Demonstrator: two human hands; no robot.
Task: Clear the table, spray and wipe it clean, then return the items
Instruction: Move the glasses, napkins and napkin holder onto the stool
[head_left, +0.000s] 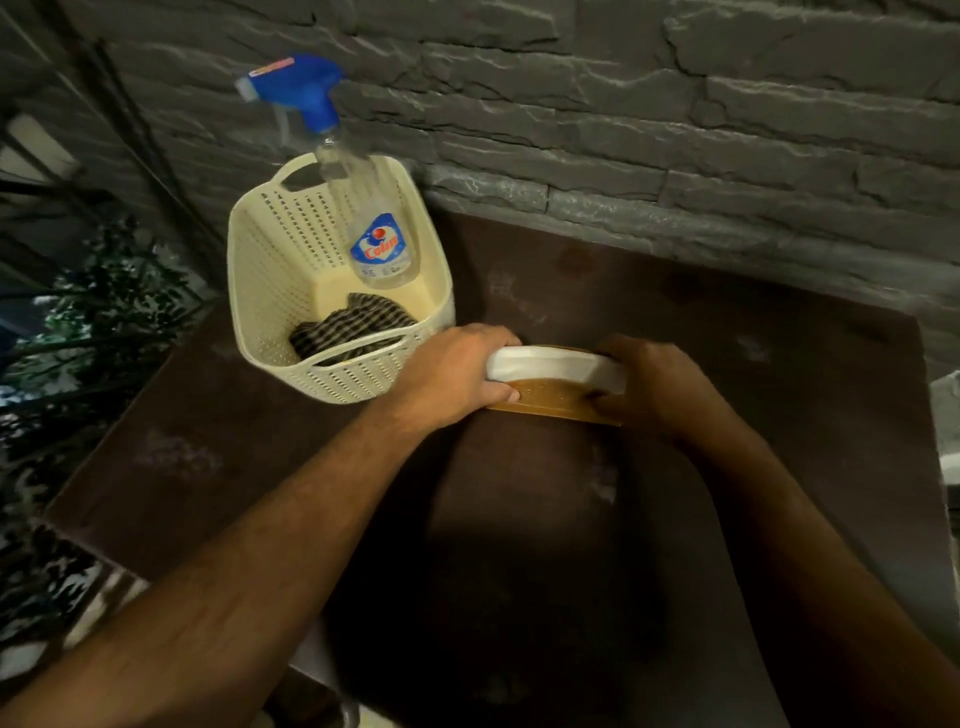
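A white-rimmed dish with an orange-brown underside (556, 382) is held on edge over the dark brown table (779, 364). My left hand (457, 374) grips its left side and my right hand (654, 384) grips its right side. To the left stands a cream perforated basket (270, 270). Inside it a clear spray bottle (374, 228) with a blue trigger head leans against the back wall, and a dark checked cloth (348, 325) lies at the bottom.
A grey stone wall (675, 130) runs right behind the table. Dark leafy plants (93, 312) stand off the table's left edge. A pale object (948, 405) shows at the right edge of view.
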